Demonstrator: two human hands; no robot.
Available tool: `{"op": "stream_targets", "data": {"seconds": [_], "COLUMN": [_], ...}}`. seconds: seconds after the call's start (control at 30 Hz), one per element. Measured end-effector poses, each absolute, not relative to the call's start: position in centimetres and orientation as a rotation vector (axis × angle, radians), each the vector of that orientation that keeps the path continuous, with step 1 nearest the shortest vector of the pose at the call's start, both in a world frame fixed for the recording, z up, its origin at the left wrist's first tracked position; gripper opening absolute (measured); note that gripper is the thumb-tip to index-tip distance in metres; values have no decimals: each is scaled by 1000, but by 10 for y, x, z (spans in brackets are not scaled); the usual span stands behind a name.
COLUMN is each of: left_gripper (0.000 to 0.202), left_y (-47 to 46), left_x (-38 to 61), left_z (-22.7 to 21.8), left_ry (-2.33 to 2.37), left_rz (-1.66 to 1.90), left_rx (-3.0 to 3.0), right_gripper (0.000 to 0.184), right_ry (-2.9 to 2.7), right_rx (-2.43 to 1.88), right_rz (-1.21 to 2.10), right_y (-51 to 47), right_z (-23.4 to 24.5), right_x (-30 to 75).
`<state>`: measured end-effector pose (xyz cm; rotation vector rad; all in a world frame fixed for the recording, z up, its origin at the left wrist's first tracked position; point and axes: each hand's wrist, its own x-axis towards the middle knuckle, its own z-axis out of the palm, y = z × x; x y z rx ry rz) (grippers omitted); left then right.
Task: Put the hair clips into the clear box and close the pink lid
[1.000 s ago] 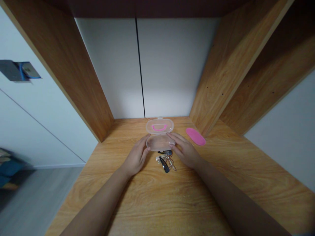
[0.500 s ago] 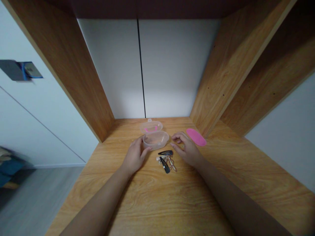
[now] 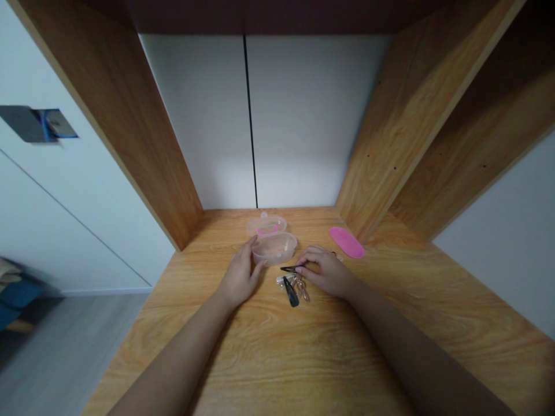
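Note:
A clear plastic hinged box sits on the wooden desk, its base (image 3: 274, 249) near me and its lid (image 3: 266, 226) with a pink handle behind it. My left hand (image 3: 241, 275) holds the left end of the base, with fingertips and thumb against its wall. My right hand (image 3: 328, 272) pinches a black snap hair clip (image 3: 289, 268) by one end. A second black hair clip (image 3: 291, 292) lies just below it, beside a small tangle of clear and gold hair clips (image 3: 298, 288). My right fingers partly cover the first clip.
A pink oval pad (image 3: 347, 242) lies to the right of my right hand, with a small item partly hidden near it. Wooden side panels (image 3: 147, 156) and a white back panel with a dark seam enclose the desk (image 3: 173, 346). A grey floor shows at the lower left.
My right hand has moved down from beside the box and taken hold of the black clip. The box has turned slightly, and its lid now looks more raised.

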<state>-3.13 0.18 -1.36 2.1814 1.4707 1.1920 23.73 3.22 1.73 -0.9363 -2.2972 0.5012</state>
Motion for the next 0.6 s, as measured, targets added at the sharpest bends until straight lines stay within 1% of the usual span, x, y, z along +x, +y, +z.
{"op": "stream_targets", "data": {"seconds": [0.13, 0.3, 0.43, 0.6], "left_gripper": [60, 61, 61, 61], "left_y": [2, 2, 3, 2], "left_x": [-31, -31, -32, -32], "left_z": [-13, -14, -15, -16], "left_ry": [1469, 1477, 1488, 1489], "left_rz": [1203, 1183, 1165, 1179], "left_rx": [2191, 2175, 2166, 2168], "right_gripper": [11, 7, 8, 10], "right_ry": [-2229, -2242, -2268, -2224], "right_rx": [-826, -683, -598, -603], "right_rz": [492, 455, 487, 571], "right_y": [33, 30, 25, 20], "right_z": [19, 23, 25, 26], "right_x": [238, 237, 235, 231]}}
